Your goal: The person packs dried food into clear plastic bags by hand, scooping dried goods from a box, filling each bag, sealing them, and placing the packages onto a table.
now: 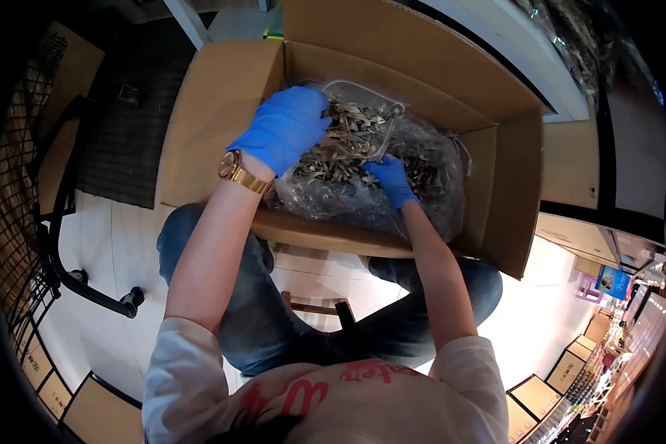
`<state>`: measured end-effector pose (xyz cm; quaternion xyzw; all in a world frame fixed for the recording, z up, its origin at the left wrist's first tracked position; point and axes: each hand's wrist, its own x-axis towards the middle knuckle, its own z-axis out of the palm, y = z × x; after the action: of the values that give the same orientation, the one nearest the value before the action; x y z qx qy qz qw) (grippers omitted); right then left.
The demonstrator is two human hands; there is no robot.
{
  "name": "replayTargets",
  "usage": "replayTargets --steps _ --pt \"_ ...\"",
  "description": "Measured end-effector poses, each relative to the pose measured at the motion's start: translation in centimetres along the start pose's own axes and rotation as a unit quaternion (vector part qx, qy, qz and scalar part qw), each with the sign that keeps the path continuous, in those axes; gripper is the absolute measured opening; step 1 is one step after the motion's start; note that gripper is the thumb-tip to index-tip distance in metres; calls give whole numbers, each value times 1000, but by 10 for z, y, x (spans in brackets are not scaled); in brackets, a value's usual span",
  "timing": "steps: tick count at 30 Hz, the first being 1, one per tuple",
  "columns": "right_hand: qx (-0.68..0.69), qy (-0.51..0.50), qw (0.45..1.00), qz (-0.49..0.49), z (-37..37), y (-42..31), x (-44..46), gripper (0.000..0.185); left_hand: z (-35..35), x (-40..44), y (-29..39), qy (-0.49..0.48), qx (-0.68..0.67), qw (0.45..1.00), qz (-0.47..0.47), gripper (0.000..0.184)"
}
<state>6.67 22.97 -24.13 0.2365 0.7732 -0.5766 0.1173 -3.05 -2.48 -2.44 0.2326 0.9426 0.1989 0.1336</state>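
Observation:
A clear plastic bag (325, 198), filled with dried, curled grey-brown strips (359, 122), lies inside an open cardboard box (222, 111). What the strips are, I cannot tell. Both hands wear blue gloves. My left hand (285, 129) is closed at the left side of the bag's mouth, its fingertips partly hidden among film and strips. Lower and to the right, my right hand (394, 181) pinches the plastic near the rim of the opening. The rim loops pale between the two hands, with strips heaped inside it.
The box rests in front of my knees, its flaps folded outward. A white frame (496, 52) stands behind it. To the left are a dark mat (126, 126) and a black wheeled frame (89, 288). Cartons (536, 396) and shelves line the right.

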Motion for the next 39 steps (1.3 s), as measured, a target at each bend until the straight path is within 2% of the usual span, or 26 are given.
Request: replayTargets --steps 2,3,7,9,10,13,15,17,19,22,23,25,29,31,32,35,38,39 --pt "69 -18 996 -48 -14 -10 -10 27 -1 1 1 -5 0 1000 -2 23" --pt "18 -13 1000 -17 -25 -41 -25 26 -1 1 1 -7 -1 1000 0 24" --pt "65 7 996 -53 -61 -104 -50 26 -8 -3 7 -22 -11 1000 -4 27" --pt "51 47 997 -24 -77 -149 -69 25 -3 -2 6 -12 -21 1000 10 28" --pt "57 46 991 -109 -83 -159 -72 24 -1 -2 6 -3 -28 999 23 30" --pt "97 69 985 -124 -87 -208 -102 19 2 -6 9 46 -28 997 52 34" --pt "119 71 972 -188 -85 -229 -110 17 4 -5 12 41 -22 997 56 36" --pt "117 50 971 -204 -68 -243 -117 20 7 -3 12 34 -14 997 62 38" --pt "97 16 962 -253 -44 -242 -118 21 14 -3 10 62 -17 993 99 39" --pt "-75 -28 948 -307 -24 -225 -106 42 12 -7 11 63 -43 991 106 41" --pt "-75 -30 948 -309 -22 -223 -105 42 9 -7 11 65 -41 992 104 41" --pt "-18 -87 961 -261 -18 -225 -118 52 -2 -10 16 -14 -19 997 72 51" --pt "-81 -94 959 -253 -28 -235 -130 55 4 -7 15 -3 -21 995 95 51" --pt "-116 -93 917 -370 -40 -233 -124 55 8 -4 15 5 -17 995 100 49" --pt "-115 -93 917 -371 -45 -234 -121 55 10 -3 13 5 -16 995 100 49" --pt "-103 -51 951 -286 -62 -240 -117 52 14 0 13 26 -15 993 112 46" --pt "-143 -22 947 -285 -67 -220 -98 51 16 1 14 32 -43 995 81 46" --pt "-155 -26 951 -267 -70 -200 -83 43 27 4 7 82 -54 982 163 45"
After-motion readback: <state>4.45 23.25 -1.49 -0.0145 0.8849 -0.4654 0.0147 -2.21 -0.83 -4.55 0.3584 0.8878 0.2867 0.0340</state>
